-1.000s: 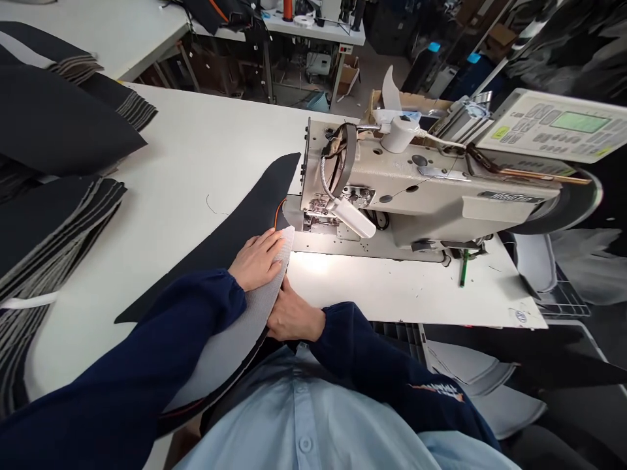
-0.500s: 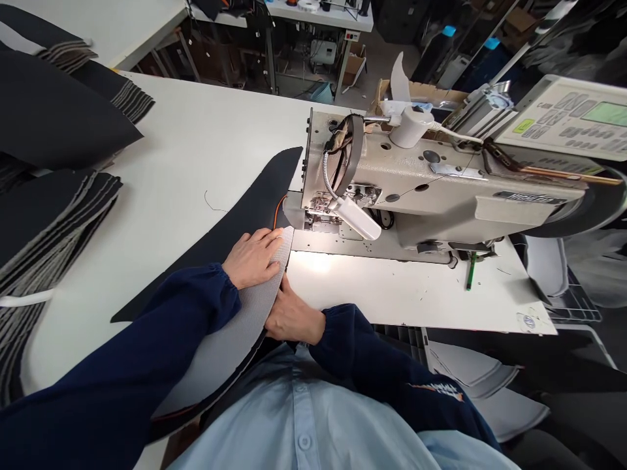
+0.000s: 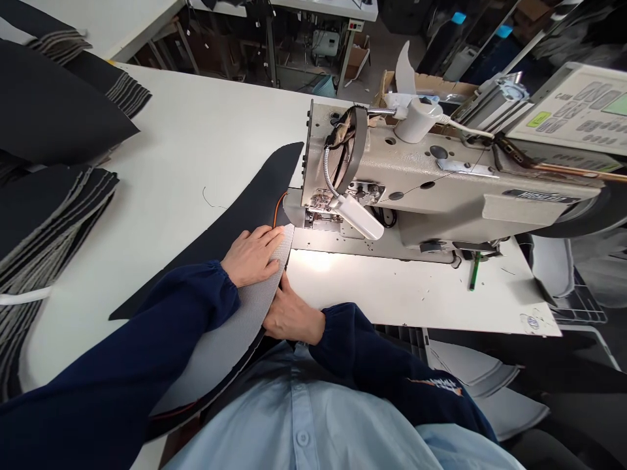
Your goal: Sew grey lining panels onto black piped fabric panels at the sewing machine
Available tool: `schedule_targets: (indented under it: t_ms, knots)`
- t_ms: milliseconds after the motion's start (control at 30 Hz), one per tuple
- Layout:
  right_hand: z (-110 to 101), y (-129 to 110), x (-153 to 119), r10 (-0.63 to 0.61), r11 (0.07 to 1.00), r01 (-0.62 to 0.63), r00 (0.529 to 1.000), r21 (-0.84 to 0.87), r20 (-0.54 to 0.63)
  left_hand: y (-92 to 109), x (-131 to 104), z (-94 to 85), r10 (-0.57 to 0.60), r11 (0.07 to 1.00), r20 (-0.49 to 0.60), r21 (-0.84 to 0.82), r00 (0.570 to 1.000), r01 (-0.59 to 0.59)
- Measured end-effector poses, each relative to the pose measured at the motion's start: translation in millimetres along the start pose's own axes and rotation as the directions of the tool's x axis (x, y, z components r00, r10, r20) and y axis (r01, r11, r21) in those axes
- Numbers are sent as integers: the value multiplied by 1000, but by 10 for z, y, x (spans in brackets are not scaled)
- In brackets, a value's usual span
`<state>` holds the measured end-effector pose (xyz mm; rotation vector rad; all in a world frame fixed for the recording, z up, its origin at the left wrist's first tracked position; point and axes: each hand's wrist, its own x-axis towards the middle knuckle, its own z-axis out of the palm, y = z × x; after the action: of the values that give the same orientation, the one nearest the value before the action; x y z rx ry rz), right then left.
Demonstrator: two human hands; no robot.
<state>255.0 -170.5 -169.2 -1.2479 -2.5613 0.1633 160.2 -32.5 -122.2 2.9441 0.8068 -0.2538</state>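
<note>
Two bare hands on a curved grey mesh-textured panel, left of a beige metal sewing machine.
Stacked dark panels with pale layered edges crowd the left of the smooth white tabletop; a white plastic lamp hangs across the machine's front, and a slim green stick lies to the right. The ribbed grey panel overlaps a matte black pointed panel with a thin orange cord curving near the machine. The left hand lies open, palm down, fingers slightly apart, pressing the grey panel. The right hand touches its near edge, thumb extended; its other fingers are hidden, so their grip cannot be told.
</note>
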Motion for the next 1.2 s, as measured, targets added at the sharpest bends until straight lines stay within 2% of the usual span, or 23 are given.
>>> schedule_targets:
  t_ms: [167, 367, 467, 767, 1033, 1200]
  knots:
    - [-26, 83, -49, 16, 1000, -16, 1000, -14, -6, 50, 120, 10, 19, 1000, -31, 1, 999, -19]
    - [-128, 304, -200, 59, 998, -58, 996, -28, 60, 187, 414, -18, 62, 998, -82, 9, 995, -62]
    - [-163, 348, -248, 68, 997, -66, 995, -36, 73, 227, 485, -15, 89, 996, -124, 28, 988, -86]
    - [-178, 236, -165, 96, 992, -91, 994, -93, 53, 230, 448, -6, 101, 995, -148, 25, 984, -98]
    - [-230, 309, -219, 50, 996, -41, 992, -81, 112, 268, 458, -10, 49, 999, -127, 6, 991, -49]
    - [-245, 309, -232, 41, 997, -31, 991, -77, 130, 277, 437, -7, 54, 998, -115, -15, 992, -56]
